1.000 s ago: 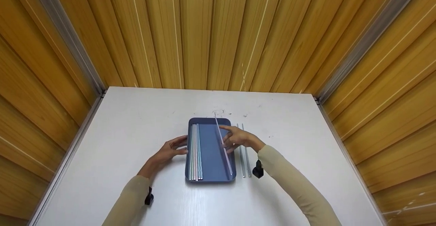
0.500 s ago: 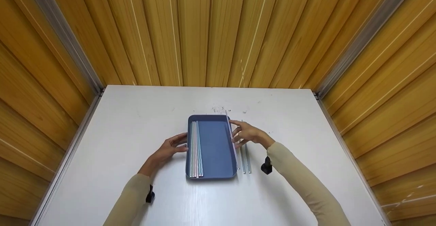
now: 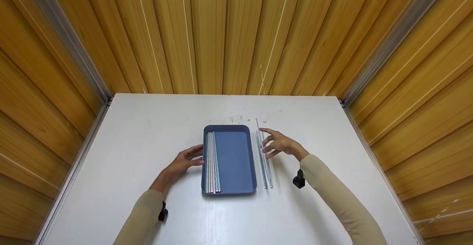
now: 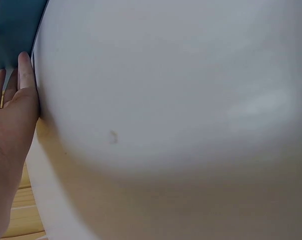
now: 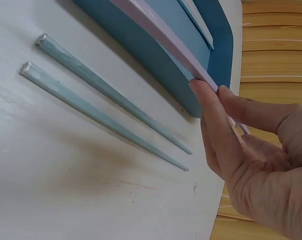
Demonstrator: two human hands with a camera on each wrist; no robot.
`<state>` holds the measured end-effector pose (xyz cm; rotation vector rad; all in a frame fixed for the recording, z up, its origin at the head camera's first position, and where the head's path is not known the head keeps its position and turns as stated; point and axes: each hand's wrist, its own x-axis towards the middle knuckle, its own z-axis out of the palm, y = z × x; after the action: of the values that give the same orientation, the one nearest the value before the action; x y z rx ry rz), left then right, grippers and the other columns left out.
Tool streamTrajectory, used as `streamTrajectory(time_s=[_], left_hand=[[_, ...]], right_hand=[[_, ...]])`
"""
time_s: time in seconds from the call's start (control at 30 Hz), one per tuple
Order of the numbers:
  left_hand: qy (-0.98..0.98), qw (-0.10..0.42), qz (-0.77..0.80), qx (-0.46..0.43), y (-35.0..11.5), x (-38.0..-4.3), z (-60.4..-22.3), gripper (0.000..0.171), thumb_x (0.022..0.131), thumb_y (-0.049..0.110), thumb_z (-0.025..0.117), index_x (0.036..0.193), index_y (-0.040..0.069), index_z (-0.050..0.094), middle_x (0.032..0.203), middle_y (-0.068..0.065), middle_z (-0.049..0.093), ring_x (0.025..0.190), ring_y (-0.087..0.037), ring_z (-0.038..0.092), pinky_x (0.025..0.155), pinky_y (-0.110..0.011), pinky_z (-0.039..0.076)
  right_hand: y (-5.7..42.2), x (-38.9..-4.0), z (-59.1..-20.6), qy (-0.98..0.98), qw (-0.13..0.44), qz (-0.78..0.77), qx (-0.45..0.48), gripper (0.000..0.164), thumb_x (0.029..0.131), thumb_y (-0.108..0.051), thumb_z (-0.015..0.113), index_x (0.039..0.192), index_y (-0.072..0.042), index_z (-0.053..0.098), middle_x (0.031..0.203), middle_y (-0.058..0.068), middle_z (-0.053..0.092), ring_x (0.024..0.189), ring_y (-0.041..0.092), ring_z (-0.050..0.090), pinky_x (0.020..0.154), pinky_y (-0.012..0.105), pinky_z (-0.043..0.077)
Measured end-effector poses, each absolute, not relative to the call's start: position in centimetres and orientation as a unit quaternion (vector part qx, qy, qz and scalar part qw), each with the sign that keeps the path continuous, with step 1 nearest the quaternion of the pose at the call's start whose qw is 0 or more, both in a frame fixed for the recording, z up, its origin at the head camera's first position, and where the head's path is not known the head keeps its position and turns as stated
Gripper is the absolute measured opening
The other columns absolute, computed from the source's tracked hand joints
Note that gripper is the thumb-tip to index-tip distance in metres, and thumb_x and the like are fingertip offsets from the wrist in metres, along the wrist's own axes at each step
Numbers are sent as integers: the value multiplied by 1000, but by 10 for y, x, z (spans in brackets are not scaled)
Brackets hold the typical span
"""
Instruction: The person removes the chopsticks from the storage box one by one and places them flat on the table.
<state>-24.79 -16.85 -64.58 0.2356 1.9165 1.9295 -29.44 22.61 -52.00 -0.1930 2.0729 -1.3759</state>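
Observation:
My right hand (image 3: pixel 279 144) pinches a lilac chopstick (image 5: pixel 166 36) between thumb and fingers, just right of the blue tray (image 3: pixel 234 163). Below that stick, two pale teal chopsticks lie side by side on the table; the right wrist view shows one teal chopstick (image 5: pixel 108 91) nearer the tray and another teal chopstick (image 5: pixel 100 117) beside it. Several chopsticks (image 3: pixel 212 163) in pale pink and blue tones lie parallel along the tray's left wall. My left hand (image 3: pixel 183 162) touches the tray's left side with extended fingers; in the left wrist view its fingers meet the tray's wall (image 4: pixel 20 30).
The white table (image 3: pixel 159 119) carries the tray near its middle, with small dark marks behind it. Wood-patterned panels (image 3: pixel 207 34) stand at the back and on both sides, with metal posts in the corners.
My right hand has carried the lilac chopstick from over the tray's right half, across its right rim, to above the teal pair. The left hand stays at the tray's left side.

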Motion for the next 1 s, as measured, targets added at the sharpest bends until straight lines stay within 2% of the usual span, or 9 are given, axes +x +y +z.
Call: streamTrajectory(time_s=[0.1,0.33,0.43,0.77,1.0], left_hand=[[682,205,697,85,-169,-249,-647,76,91,12,78,157,12,40,159,-12,47,150,-31,40,123,-46,35],[677,194,699,127,-172,-251,-647,77,94,6,73,159,1,32,162,-24,37,152,-40,34,119,-38,41],[682,194,694,121,-172,-250,-646,78,93,8,74,158,1,33,161,-23,39,151,-40,36,118,-36,43],[683,198,695,107,-170,-250,-646,77,93,7,74,158,3,34,161,-22,40,151,-39,37,121,-42,39],[679,201,699,101,-169,-249,-648,76,93,9,74,158,5,36,161,-20,41,151,-37,38,121,-42,39]], right_hand=[[233,-297,-521,792,314,-519,-71,89,90,19,58,164,-6,15,115,21,56,91,22,69,74,35,65],[251,-300,-527,787,312,-528,-71,83,92,20,51,163,-2,13,115,24,56,89,20,69,75,36,65],[259,-301,-531,787,310,-528,-71,83,92,20,50,163,-1,12,115,25,57,88,20,69,77,38,65],[270,-300,-544,798,309,-515,-45,83,92,18,54,163,-2,15,117,28,58,92,23,71,79,40,65],[274,-299,-553,805,311,-503,-46,86,90,18,59,162,-2,16,113,25,58,86,19,69,76,38,65]])
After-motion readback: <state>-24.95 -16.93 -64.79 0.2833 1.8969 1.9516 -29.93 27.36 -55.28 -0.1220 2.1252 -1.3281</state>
